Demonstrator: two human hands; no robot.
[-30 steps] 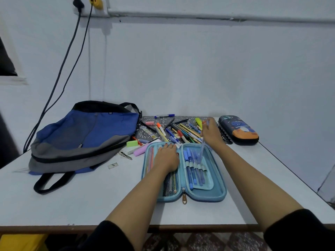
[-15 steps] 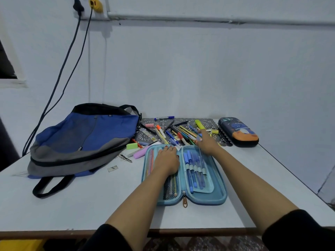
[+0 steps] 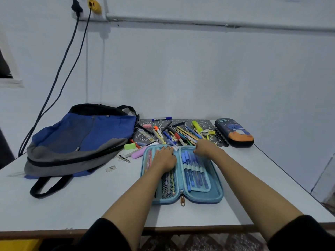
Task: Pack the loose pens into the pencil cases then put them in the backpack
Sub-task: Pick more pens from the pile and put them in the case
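1. the left hand (image 3: 164, 158) is lying flat with fingers straight, pressing on the mesh half of the open blue pencil case (image 3: 215, 194) and holding nothing
2. the right hand (image 3: 205, 148) is sitting at the far end of the case's other half with its fingers curled in; i cannot tell whether it is pinching a pen top, as the fingertips are hidden
3. several blue pens (image 3: 194, 171) are sitting in the elastic band just nearer than the right hand, so the packing step is looking under way, not finished
4. the loose pens (image 3: 179, 134) are lying heaped on a patterned mat (image 3: 204, 122) just beyond both hands, and a closed dark pencil case (image 3: 234, 133) is waiting beyond and to the right of the right hand
5. the backpack (image 3: 81, 138) is lying on the worktop (image 3: 72, 205) well to the left of the left hand
6. the next move is likely calling for the right hand reaching forward, taking one pen from the heap and lining it up with a free loop, with the left hand steadying the case
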